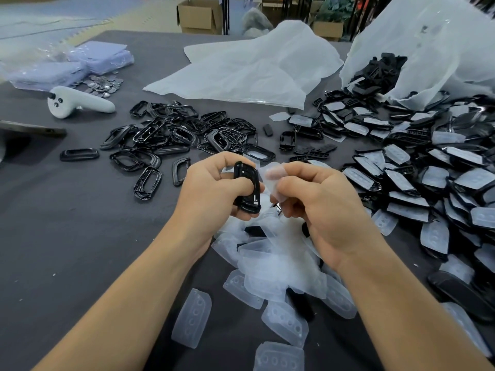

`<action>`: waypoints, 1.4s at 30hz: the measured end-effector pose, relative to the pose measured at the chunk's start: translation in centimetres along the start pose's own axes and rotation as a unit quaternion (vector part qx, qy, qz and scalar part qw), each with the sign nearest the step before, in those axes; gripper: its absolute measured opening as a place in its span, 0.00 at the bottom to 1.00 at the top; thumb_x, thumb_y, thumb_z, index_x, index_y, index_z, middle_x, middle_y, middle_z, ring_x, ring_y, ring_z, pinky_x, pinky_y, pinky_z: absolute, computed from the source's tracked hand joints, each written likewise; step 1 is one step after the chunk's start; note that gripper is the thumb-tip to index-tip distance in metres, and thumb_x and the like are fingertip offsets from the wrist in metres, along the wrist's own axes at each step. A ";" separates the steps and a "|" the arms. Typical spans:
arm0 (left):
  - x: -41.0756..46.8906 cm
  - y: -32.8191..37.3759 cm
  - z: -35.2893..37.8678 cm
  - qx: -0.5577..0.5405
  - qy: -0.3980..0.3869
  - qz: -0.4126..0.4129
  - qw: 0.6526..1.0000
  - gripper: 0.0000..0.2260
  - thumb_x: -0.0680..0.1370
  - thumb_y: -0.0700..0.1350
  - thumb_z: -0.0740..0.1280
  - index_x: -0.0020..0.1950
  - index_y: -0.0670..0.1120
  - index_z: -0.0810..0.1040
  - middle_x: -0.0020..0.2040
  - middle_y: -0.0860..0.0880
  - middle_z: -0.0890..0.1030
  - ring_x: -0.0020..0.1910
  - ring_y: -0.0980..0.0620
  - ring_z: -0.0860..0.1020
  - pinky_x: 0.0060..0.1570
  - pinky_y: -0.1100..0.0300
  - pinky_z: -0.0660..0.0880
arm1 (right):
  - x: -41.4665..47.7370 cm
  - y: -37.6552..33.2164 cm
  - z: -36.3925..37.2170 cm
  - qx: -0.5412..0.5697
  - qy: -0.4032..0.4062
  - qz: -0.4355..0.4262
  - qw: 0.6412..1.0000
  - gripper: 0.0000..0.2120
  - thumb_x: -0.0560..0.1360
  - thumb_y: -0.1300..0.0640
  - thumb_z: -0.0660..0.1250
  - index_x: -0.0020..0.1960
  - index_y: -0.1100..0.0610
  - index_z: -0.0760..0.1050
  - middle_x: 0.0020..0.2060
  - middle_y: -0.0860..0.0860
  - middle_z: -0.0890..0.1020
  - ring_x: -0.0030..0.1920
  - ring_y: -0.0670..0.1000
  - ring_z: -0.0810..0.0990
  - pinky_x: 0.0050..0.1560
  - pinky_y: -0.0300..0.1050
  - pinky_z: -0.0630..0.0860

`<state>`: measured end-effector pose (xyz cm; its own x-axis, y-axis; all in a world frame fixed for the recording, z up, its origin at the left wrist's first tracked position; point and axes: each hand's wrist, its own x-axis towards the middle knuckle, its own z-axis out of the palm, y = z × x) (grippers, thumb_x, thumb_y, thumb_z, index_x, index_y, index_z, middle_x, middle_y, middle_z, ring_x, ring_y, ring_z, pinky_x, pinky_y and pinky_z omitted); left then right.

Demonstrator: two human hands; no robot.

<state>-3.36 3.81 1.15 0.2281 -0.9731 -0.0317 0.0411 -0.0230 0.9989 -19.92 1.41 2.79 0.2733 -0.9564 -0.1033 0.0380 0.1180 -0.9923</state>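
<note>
My left hand grips one black bezel just left of the picture's centre. It is glossy hard plastic, an oblong ring with rounded corners, held upright with my fingers curled behind it and my thumb across its front. Just to the right, my right hand pinches one clear pad between thumb and forefinger. The pad is soft, milky and translucent, and it touches the bezel's right edge.

Below my hands lies a heap of loose pads, too many to count, each a rounded tab with a row of round dimples. Centre left is a tangle of dozens of empty bezels, with one lone bezel lying apart to their left. Down the right side spreads a heap of black shells with cloudy film on them.

Two crinkled white plastic bags sit at the top: one flat bag, and one open bag with black parts spilling out. At the upper left are one smooth white controller, a small pile of shiny metal discs and lilac packets. The desk is covered in dark grey cloth.
</note>
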 end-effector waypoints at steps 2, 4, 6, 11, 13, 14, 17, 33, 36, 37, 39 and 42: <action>0.0 0.0 0.0 0.000 0.001 -0.002 1.000 0.13 0.75 0.27 0.67 0.47 0.44 0.83 0.37 0.42 0.86 0.27 0.47 0.81 0.25 0.61 0.75 | 0.0 -0.1 0.0 -0.004 -0.003 0.000 1.000 0.15 0.71 0.72 0.65 0.45 0.58 0.87 0.29 0.52 0.79 0.30 0.48 0.71 0.30 0.35 0.70; 0.0 -0.1 0.1 0.001 0.001 -0.002 1.000 0.13 0.75 0.27 0.66 0.47 0.44 0.83 0.34 0.44 0.85 0.27 0.47 0.81 0.24 0.61 0.75 | -0.1 -0.2 0.0 -0.015 -0.006 0.001 1.000 0.18 0.69 0.72 0.63 0.45 0.57 0.88 0.29 0.52 0.77 0.29 0.45 0.71 0.29 0.35 0.68; -0.1 -0.1 0.2 0.003 0.000 -0.002 1.000 0.14 0.74 0.27 0.66 0.46 0.45 0.84 0.33 0.45 0.84 0.27 0.47 0.81 0.24 0.61 0.75 | -0.2 -0.2 0.0 -0.017 -0.005 0.002 1.000 0.19 0.68 0.73 0.61 0.43 0.57 0.87 0.30 0.52 0.76 0.28 0.44 0.70 0.28 0.34 0.67; -0.3 -0.1 0.5 -0.002 -0.008 -0.003 1.000 0.15 0.75 0.27 0.66 0.47 0.47 0.84 0.36 0.43 0.86 0.28 0.48 0.82 0.25 0.61 0.76 | -0.2 -0.4 -0.1 0.032 0.000 0.015 0.999 0.18 0.69 0.72 0.61 0.33 0.55 0.83 0.28 0.49 0.75 0.29 0.45 0.69 0.31 0.37 0.64; -0.3 -0.1 0.7 0.002 -0.011 -0.003 1.000 0.15 0.75 0.27 0.66 0.48 0.46 0.83 0.36 0.42 0.86 0.27 0.48 0.82 0.25 0.61 0.76 | -0.1 -0.4 -0.2 0.043 -0.006 0.019 0.999 0.16 0.69 0.71 0.63 0.33 0.54 0.82 0.26 0.47 0.72 0.30 0.46 0.68 0.34 0.42 0.62; -0.4 -0.2 0.8 0.005 -0.011 -0.002 1.000 0.15 0.75 0.27 0.66 0.48 0.46 0.83 0.36 0.43 0.86 0.27 0.48 0.82 0.25 0.61 0.76 | 0.0 -0.4 -0.3 0.047 -0.010 0.021 0.999 0.15 0.68 0.70 0.64 0.33 0.54 0.82 0.26 0.47 0.72 0.30 0.47 0.67 0.35 0.43 0.62; -0.4 -0.2 0.8 0.011 -0.009 -0.003 1.000 0.15 0.75 0.27 0.66 0.48 0.46 0.83 0.38 0.43 0.87 0.28 0.49 0.83 0.25 0.61 0.77 | 0.0 -0.5 -0.4 0.050 -0.026 0.021 0.998 0.15 0.72 0.69 0.67 0.34 0.52 0.83 0.28 0.47 0.76 0.33 0.47 0.70 0.38 0.42 0.67; -1.3 0.0 1.8 -0.031 -0.056 -0.014 0.998 0.06 0.79 0.39 0.74 0.53 0.49 0.84 0.41 0.43 0.88 0.40 0.45 0.87 0.36 0.57 0.82 | -0.3 0.5 0.9 0.045 0.075 -0.030 0.996 0.08 0.73 0.63 0.76 0.36 0.55 0.83 0.28 0.50 0.81 0.26 0.45 0.75 0.26 0.35 0.70; -1.5 0.1 2.0 -0.061 -0.069 -0.016 0.996 0.08 0.78 0.37 0.74 0.56 0.46 0.83 0.42 0.43 0.87 0.41 0.47 0.87 0.38 0.58 0.82 | 0.2 0.8 0.6 -0.027 0.134 -0.065 0.988 0.08 0.72 0.57 0.78 0.35 0.53 0.83 0.28 0.48 0.80 0.29 0.45 0.74 0.31 0.39 0.73; -1.5 0.2 2.0 -0.068 -0.073 -0.017 0.995 0.09 0.79 0.35 0.73 0.57 0.44 0.83 0.42 0.43 0.87 0.41 0.48 0.87 0.39 0.58 0.83 | 0.3 0.8 0.4 -0.039 0.140 -0.072 0.987 0.08 0.71 0.57 0.79 0.35 0.53 0.83 0.28 0.48 0.80 0.30 0.45 0.74 0.32 0.38 0.73; -1.5 0.1 2.1 -0.075 -0.082 -0.020 0.994 0.12 0.79 0.32 0.71 0.60 0.43 0.82 0.45 0.42 0.88 0.43 0.48 0.87 0.42 0.56 0.83 | 0.6 0.9 0.2 -0.032 0.145 -0.075 0.986 0.09 0.71 0.58 0.80 0.34 0.54 0.83 0.27 0.48 0.78 0.30 0.45 0.72 0.32 0.37 0.72; -1.5 0.1 2.1 -0.091 -0.088 -0.037 0.991 0.19 0.79 0.25 0.63 0.64 0.42 0.81 0.49 0.41 0.87 0.48 0.46 0.87 0.48 0.52 0.84 | 0.8 0.9 -0.3 -0.021 0.149 -0.073 0.986 0.11 0.71 0.60 0.80 0.33 0.54 0.82 0.25 0.47 0.75 0.27 0.44 0.69 0.29 0.35 0.68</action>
<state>-5.69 4.75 1.38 0.0460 -0.9955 -0.0828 0.2304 -0.0700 0.9706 -19.92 0.70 1.84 -0.0268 -0.9991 0.0323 0.0145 -0.0327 -0.9994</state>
